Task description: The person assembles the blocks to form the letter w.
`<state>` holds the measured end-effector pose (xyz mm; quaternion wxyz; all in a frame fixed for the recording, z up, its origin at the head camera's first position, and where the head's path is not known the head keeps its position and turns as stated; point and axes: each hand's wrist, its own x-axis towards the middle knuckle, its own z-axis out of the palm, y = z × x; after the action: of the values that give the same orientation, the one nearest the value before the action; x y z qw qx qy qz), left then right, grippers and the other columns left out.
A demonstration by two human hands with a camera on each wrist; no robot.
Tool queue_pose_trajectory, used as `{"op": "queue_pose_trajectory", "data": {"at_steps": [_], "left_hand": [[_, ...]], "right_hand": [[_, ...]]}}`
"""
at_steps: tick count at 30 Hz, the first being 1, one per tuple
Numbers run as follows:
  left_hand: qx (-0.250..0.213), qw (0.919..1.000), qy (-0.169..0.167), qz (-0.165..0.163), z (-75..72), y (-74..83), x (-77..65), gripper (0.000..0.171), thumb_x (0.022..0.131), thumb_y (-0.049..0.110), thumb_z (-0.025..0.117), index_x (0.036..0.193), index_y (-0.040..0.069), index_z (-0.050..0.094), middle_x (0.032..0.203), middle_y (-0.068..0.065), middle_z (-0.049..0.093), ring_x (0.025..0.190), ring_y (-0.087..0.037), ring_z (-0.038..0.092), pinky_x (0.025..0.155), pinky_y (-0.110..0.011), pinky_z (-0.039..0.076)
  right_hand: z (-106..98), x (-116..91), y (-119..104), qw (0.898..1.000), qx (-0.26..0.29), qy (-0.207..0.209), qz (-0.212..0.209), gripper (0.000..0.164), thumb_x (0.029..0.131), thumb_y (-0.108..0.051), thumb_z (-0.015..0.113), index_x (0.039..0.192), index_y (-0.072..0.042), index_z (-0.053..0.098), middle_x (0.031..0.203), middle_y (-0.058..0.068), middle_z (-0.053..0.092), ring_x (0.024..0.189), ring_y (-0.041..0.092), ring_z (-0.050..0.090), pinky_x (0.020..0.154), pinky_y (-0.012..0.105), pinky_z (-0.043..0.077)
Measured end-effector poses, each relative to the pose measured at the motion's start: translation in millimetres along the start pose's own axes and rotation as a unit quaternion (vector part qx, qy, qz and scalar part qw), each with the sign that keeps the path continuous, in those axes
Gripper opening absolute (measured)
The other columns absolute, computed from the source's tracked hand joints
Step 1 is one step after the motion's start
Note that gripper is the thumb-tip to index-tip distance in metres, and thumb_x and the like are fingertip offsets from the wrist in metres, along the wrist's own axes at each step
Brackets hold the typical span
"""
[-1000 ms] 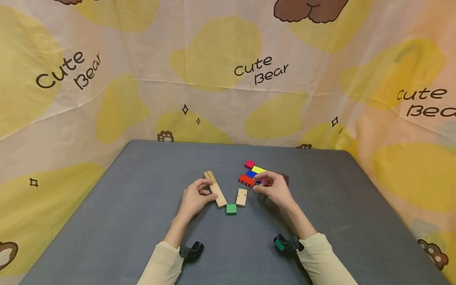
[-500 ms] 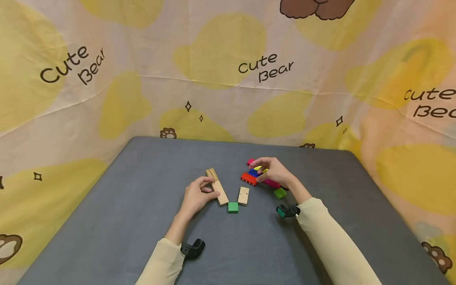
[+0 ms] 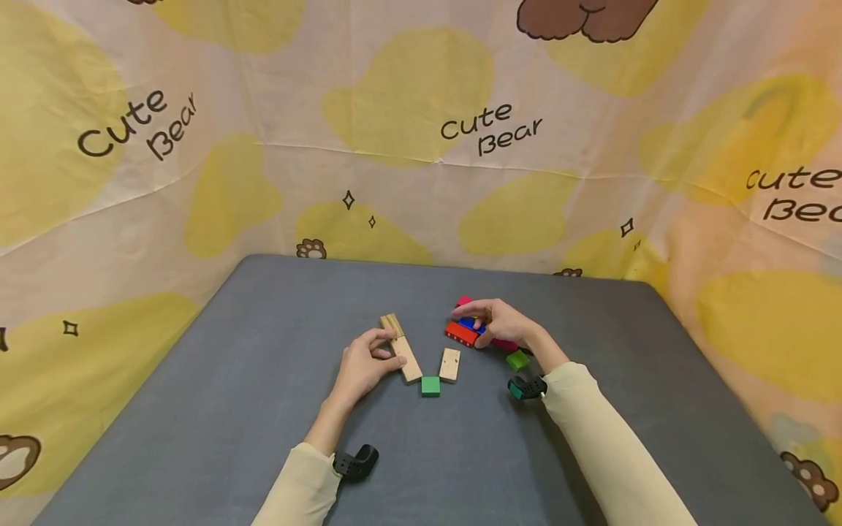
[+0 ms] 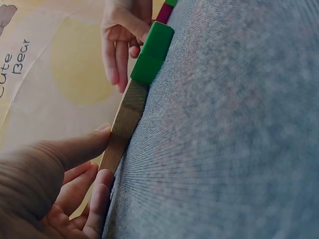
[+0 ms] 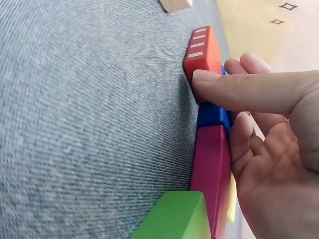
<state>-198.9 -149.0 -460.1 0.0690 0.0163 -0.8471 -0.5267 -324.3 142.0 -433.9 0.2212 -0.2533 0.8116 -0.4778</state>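
Observation:
My left hand (image 3: 363,365) holds a long plain wooden block (image 3: 408,361) flat on the table, with the thumb on its upper face and fingers at its end and side. A green block (image 3: 430,386) touches its near end, and a shorter wooden block (image 3: 450,364) stands to the right. My right hand (image 3: 509,326) reaches over the coloured blocks. Its thumb touches the end of a red block (image 5: 205,55) with white marks, while the fingers extend behind it over a blue block (image 5: 212,115). Whether those fingertips touch anything is unclear.
A magenta block (image 5: 212,169) and a lime-green block (image 3: 517,360) lie beside my right hand. A pink block (image 3: 464,300) is behind it. Several narrow wooden strips (image 3: 392,324) lie beyond the long block. A printed cloth (image 3: 395,109) surrounds the grey table (image 3: 296,307).
My right hand has moved away from me and over the coloured blocks, uncovering the lime-green block; its thumb now meets the red block's end. My left hand keeps its place.

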Motion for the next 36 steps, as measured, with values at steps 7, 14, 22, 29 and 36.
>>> {"op": "queue_pose_trajectory", "data": {"at_steps": [7,14,22,29,36], "left_hand": [[0.002,1.0,0.002,0.003,-0.5,-1.1,-0.5,0.048,0.077,0.016,0.087,0.121,0.015,0.068,0.121,-0.006,0.067,0.088,-0.017,0.064,0.075,-0.038,0.05],[0.0,1.0,0.001,0.004,-1.3,-2.5,-0.5,0.048,0.077,0.016,0.087,0.121,0.015,0.068,0.122,-0.007,0.067,0.088,-0.016,0.064,0.075,-0.038,0.05],[0.001,1.0,0.002,0.007,-1.0,-2.5,0.3,0.047,0.077,0.015,0.087,0.12,0.015,0.068,0.121,-0.007,0.067,0.088,-0.016,0.064,0.074,-0.037,0.05],[-0.001,1.0,0.0,0.004,-0.9,-1.9,-1.0,0.047,0.077,0.016,0.087,0.12,0.015,0.068,0.121,-0.006,0.067,0.088,-0.016,0.064,0.075,-0.038,0.05],[0.003,1.0,-0.002,0.008,0.1,-0.8,-1.2,0.047,0.077,0.017,0.087,0.121,0.014,0.068,0.122,-0.007,0.067,0.089,-0.016,0.064,0.075,-0.038,0.051]], "right_hand": [[3.4,3.3,-0.1,1.0,0.005,-0.01,0.0,0.064,0.072,0.021,0.072,0.129,-0.007,0.066,0.137,0.008,0.056,0.119,0.027,0.049,0.084,0.033,0.047],[6.6,4.4,-4.2,1.0,-0.009,-0.017,0.001,0.068,0.07,0.022,0.071,0.13,-0.009,0.066,0.139,0.005,0.055,0.129,0.023,0.044,0.095,0.038,0.04],[7.3,4.7,-4.4,1.0,-0.015,-0.005,0.009,0.063,0.07,0.015,0.08,0.126,-0.01,0.067,0.136,0.004,0.056,0.116,0.026,0.047,0.095,0.04,0.039],[9.7,3.3,2.0,0.998,-0.062,0.02,-0.002,0.055,0.072,-0.004,0.087,0.123,-0.016,0.069,0.127,-0.001,0.06,0.103,0.025,0.048,0.087,0.038,0.039],[11.1,-0.8,7.1,0.991,-0.113,0.073,-0.024,0.053,0.072,-0.017,0.09,0.121,-0.017,0.069,0.118,-0.001,0.062,0.095,0.025,0.048,0.08,0.038,0.039]]}}
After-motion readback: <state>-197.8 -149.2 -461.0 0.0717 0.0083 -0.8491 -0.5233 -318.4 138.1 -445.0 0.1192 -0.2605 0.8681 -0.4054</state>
